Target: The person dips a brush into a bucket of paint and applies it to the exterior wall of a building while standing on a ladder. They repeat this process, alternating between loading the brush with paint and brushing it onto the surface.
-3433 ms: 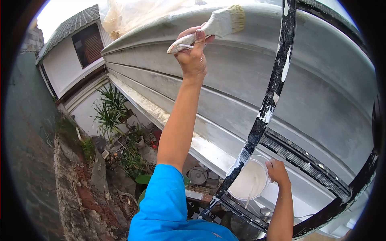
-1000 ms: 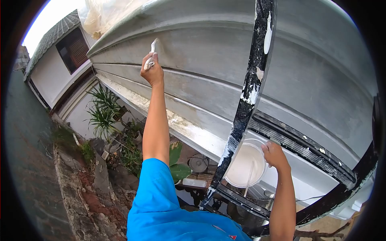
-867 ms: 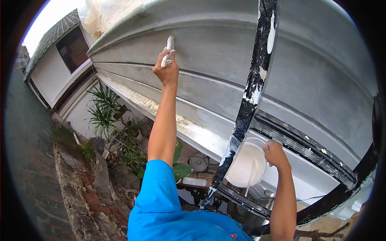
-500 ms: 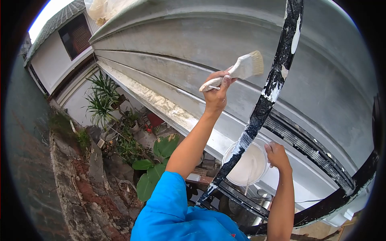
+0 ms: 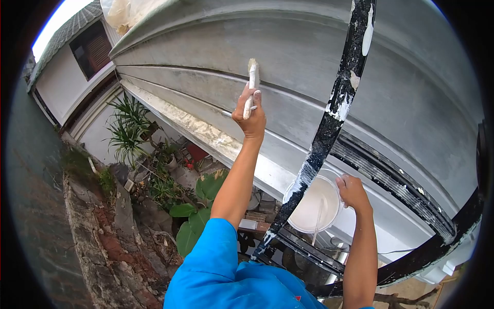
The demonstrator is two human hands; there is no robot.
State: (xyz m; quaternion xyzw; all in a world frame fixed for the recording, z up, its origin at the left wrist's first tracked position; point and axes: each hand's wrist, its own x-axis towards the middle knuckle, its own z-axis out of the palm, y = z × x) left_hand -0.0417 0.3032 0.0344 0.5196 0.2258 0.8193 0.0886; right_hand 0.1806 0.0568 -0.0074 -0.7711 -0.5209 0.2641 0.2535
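My left hand (image 5: 249, 114) is closed round the pale handle of a wide paintbrush (image 5: 253, 77). The brush stands edge-on, its bristles at the top against or very near the grey ridged wall (image 5: 206, 46). Lower right, my right hand (image 5: 353, 192) has its fingers curled at the rim of a white bucket (image 5: 337, 206). Pale paint (image 5: 309, 206) fills part of the bucket, and a thin stick (image 5: 320, 213) leans in it. A black, paint-spattered bar (image 5: 329, 121) crosses in front of the bucket's left side.
Black ridged rails (image 5: 391, 177) run to the right from the bar, joining a curved black frame (image 5: 427, 257). A white ledge (image 5: 190, 123) slopes along the wall's foot. Below left lie plants (image 5: 128, 123) and a rough broken wall top (image 5: 103, 232). A house (image 5: 62, 87) stands upper left.
My left hand has moved left with the brush, which has turned from broadside to edge-on. My right hand stays by the bucket's rim. The whole view has shifted slightly.
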